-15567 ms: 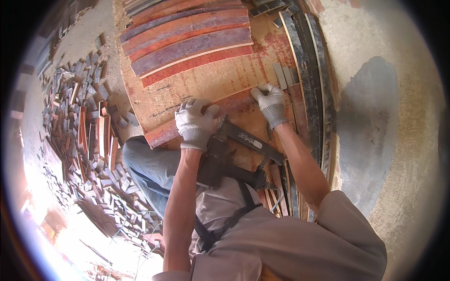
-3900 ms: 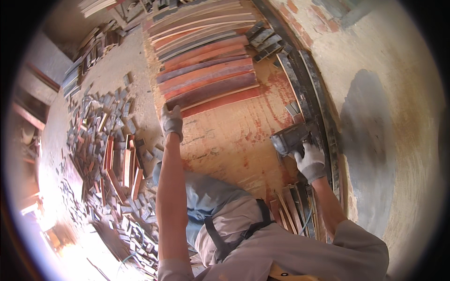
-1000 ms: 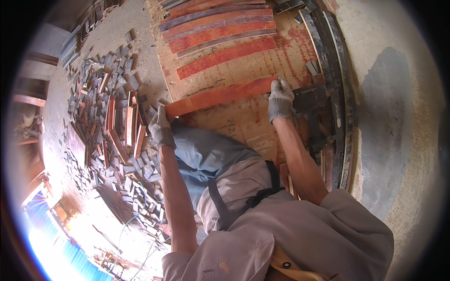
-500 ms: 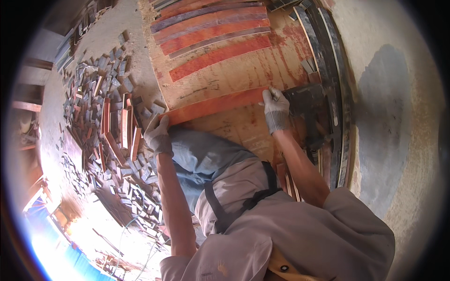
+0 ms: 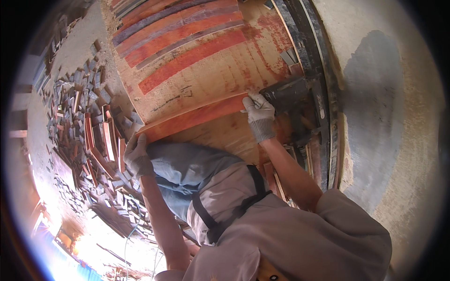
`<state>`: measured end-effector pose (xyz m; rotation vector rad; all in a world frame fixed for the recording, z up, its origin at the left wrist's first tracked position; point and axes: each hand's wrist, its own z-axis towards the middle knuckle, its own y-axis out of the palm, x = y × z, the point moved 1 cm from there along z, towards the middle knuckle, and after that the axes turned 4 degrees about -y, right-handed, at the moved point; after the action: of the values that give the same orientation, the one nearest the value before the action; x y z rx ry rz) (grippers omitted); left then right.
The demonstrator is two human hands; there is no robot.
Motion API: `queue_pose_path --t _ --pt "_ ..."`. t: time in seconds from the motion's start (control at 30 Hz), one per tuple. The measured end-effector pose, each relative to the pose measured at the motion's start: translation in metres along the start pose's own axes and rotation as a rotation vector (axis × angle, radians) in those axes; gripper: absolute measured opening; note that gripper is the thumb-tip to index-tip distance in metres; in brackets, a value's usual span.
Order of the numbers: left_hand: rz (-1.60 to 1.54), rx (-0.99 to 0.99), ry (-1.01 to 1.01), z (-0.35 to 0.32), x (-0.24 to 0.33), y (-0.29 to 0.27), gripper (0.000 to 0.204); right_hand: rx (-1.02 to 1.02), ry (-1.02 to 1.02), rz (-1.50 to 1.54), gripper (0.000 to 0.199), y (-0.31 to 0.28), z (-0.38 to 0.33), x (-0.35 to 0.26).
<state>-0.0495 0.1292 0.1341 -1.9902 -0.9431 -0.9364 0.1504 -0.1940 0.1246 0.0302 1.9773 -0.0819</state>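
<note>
A long red wooden strip (image 5: 192,117) lies across a pale plywood panel (image 5: 220,77). My left hand (image 5: 137,154), in a grey knit glove, grips the strip's left end at the panel's edge. At the strip's right end my gloved right hand (image 5: 257,111) presses down on it with the fingers bent over the wood. A dark nail gun (image 5: 293,100) rests on the panel just right of that hand, not held. Farther up the panel several red and purple strips (image 5: 178,28) lie side by side.
A heap of short wood offcuts and red strips (image 5: 91,136) covers the floor at the left. Dark metal rails (image 5: 318,56) run along the panel's right edge, with bare concrete floor (image 5: 398,117) beyond. My knee in blue trousers (image 5: 187,168) rests by the panel's near edge.
The red strip has shifted slightly farther up the panel with both hands on its ends. My right hand stays beside the nail gun.
</note>
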Motion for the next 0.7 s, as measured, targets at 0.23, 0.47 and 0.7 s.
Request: queue_pose_path --t 0.23,0.47,0.7 --pt "0.004 -0.005 -0.04 0.001 0.005 0.0 0.039 0.051 0.018 0.011 0.027 0.001 0.001 0.004" --pt "0.051 -0.019 -0.071 0.005 0.009 -0.001 0.038 0.067 -0.009 0.019 0.025 0.001 0.0 0.002" --pt "0.226 -0.002 0.0 0.009 0.006 -0.006 0.036 0.048 -0.048 -0.04 0.027 0.008 -0.003 -0.007"
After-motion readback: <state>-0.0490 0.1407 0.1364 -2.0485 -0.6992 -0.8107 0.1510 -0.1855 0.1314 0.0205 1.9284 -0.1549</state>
